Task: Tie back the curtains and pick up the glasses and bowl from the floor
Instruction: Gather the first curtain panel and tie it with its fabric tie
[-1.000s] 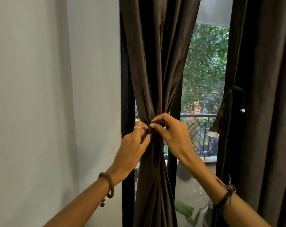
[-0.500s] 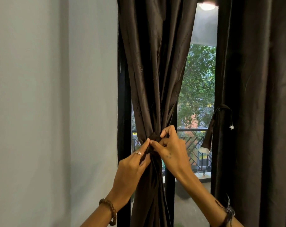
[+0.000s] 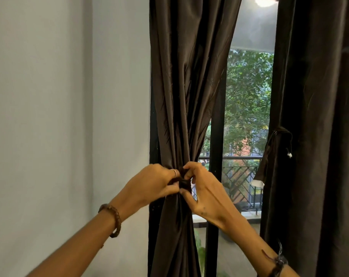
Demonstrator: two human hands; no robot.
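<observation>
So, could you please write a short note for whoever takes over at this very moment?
Left hand and right hand both pinch the dark tie at the gathered waist of the left curtain.
Done: left curtain bunched, knot being worked.
Left: finish that knot. The right curtain hangs loose, its tie-back dangling. Glasses and bowl are out of view.

Dark brown curtain of faintly shiny creased cloth, smooth matt wall, beaded bracelet

Dark brown curtain, cinched mid-height
</observation>
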